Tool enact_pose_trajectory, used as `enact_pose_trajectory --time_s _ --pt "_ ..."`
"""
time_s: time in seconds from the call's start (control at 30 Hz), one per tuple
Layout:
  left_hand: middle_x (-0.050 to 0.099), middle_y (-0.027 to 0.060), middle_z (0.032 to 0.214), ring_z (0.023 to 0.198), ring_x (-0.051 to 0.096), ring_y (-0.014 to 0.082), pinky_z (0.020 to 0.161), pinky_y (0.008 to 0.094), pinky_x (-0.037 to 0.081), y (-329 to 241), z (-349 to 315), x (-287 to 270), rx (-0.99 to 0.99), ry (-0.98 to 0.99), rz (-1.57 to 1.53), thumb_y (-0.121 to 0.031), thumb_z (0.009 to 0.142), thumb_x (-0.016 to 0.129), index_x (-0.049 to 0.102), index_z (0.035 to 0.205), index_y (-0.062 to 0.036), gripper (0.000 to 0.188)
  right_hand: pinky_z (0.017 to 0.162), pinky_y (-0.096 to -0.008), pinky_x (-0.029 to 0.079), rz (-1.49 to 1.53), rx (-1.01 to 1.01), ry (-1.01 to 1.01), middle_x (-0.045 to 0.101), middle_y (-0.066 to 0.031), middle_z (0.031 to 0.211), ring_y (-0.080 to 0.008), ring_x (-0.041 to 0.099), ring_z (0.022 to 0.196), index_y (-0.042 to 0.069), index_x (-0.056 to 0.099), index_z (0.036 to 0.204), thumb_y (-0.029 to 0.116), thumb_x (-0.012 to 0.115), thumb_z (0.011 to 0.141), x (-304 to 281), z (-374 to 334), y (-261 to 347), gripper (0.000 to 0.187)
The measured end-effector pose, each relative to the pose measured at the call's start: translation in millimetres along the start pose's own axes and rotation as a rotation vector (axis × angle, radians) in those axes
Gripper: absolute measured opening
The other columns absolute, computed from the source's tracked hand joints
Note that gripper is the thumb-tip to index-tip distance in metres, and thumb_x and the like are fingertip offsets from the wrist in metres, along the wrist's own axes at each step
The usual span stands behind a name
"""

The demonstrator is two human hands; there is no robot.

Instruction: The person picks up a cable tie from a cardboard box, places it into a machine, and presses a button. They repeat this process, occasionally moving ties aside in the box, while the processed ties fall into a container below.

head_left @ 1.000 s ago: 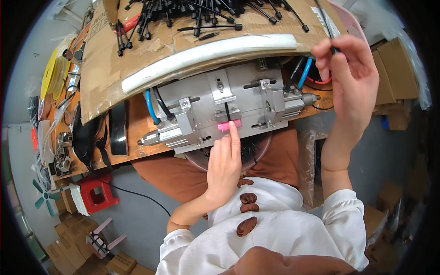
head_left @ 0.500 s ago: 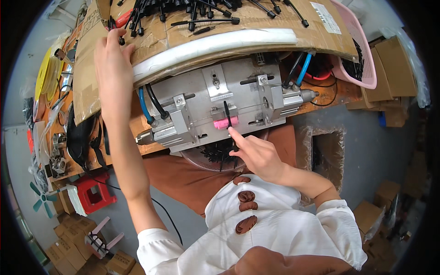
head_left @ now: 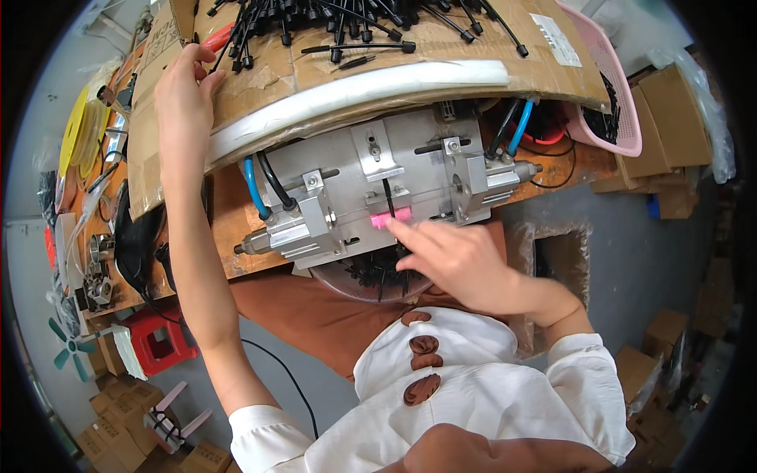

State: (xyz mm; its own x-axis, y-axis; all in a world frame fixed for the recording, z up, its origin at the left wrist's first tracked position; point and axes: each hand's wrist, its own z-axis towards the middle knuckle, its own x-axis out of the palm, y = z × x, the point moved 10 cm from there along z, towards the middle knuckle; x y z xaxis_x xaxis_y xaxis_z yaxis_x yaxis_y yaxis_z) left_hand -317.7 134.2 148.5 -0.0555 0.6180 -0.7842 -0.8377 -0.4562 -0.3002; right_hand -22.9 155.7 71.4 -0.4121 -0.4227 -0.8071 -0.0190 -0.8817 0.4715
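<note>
- Head view: the right hand (head_left: 449,256) points its index finger at the pink block (head_left: 379,221), its other fingers curled; blur hides whether it touches the block or pinches the dark piece beneath it.
- Left hand (head_left: 184,98) is over the cardboard (head_left: 516,27), thumb and fingers bent close together beside the heap of black sticks (head_left: 272,27); I cannot tell if they pinch one.
- One black stick (head_left: 388,194) lies on the metal plate (head_left: 347,146), running from the small bracket down to the pink block.
- Such a stick is probably light and fairly stiff, smooth enough to roll between fingertips, not very fragile. The thicker capped end of those in the heap looks the surest place to pinch; the thin shaft may twist.
- Heaped sticks cross one another, so pulling one could drag its neighbours.
- Left clamp (head_left: 315,223) and right clamp (head_left: 471,183) flank the stick, leaving the near edge as the easier way in.
- White foam strip (head_left: 355,91) lines the cardboard's near edge, between heap and plate.
- Blue tube (head_left: 257,189) and black tube (head_left: 276,188) rise near the left forearm.
- Clear bowl (head_left: 325,284) with dark pieces sits below the plate; a pink basket (head_left: 628,135) stands far right.
</note>
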Motion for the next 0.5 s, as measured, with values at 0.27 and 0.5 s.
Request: enact_pose_trajectory --time_s 0.27,0.5 --pt "0.06 0.0147 0.08 0.076 0.061 0.0289 0.07 0.0361 0.048 -6 2 -18 0.122 -0.168 0.076 -0.005 0.079 0.068 0.062 0.096 -0.0012 0.018 0.051 -0.0258 0.044 -0.676 -0.293 -0.34 0.06 -0.0079 0.072 -0.0172 0.056 0.057 0.002 0.063 0.094 0.01 0.066 0.083 -88 135 -36 0.013" --pt "0.065 0.0136 0.082 0.071 0.063 0.025 0.068 0.0334 0.05 -15 -5 -7 0.123 0.035 -0.135 -0.004 0.078 0.069 0.063 0.094 0.001 0.018 0.072 -0.0391 0.05 -0.537 -0.116 -0.204 0.065 -0.0193 0.091 -0.0365 0.062 0.077 -0.002 0.061 0.095 0.003 0.064 0.074 -98 148 -60 0.021"
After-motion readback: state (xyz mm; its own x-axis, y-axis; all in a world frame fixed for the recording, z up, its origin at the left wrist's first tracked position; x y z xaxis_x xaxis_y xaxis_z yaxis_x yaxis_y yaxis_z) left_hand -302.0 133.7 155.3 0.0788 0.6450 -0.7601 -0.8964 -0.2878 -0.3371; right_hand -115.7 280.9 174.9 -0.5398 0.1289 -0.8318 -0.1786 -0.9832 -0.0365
